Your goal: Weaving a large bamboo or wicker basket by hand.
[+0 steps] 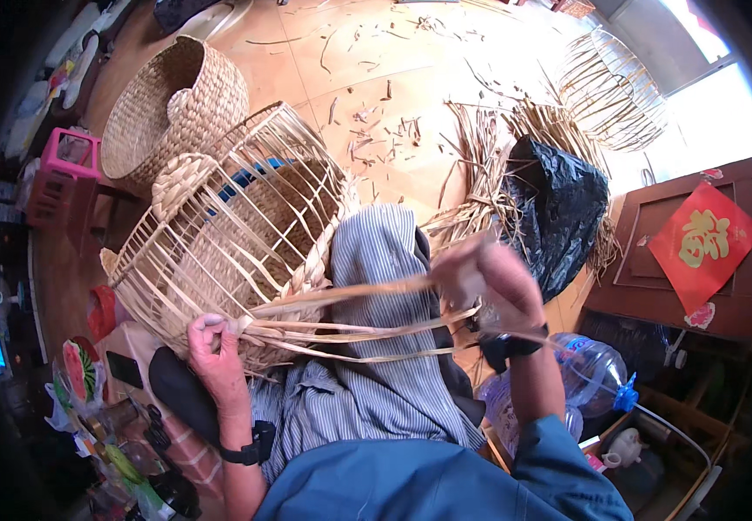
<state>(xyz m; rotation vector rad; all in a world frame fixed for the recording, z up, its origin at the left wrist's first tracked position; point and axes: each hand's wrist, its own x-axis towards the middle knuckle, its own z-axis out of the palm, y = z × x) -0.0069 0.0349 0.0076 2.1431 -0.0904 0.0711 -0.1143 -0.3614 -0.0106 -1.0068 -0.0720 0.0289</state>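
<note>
Pinched tight, left hand (pixel 215 343) clamps the strands (pixel 350 326) at the basket frame (pixel 219 234) on the lap; right hand (pixel 489 282) grips their far ends, pulled taut, running left to right.

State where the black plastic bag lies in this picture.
In the head view, the black plastic bag lies on the floor at upper right, against a heap of dried straw strips, just beyond the right hand.
</note>
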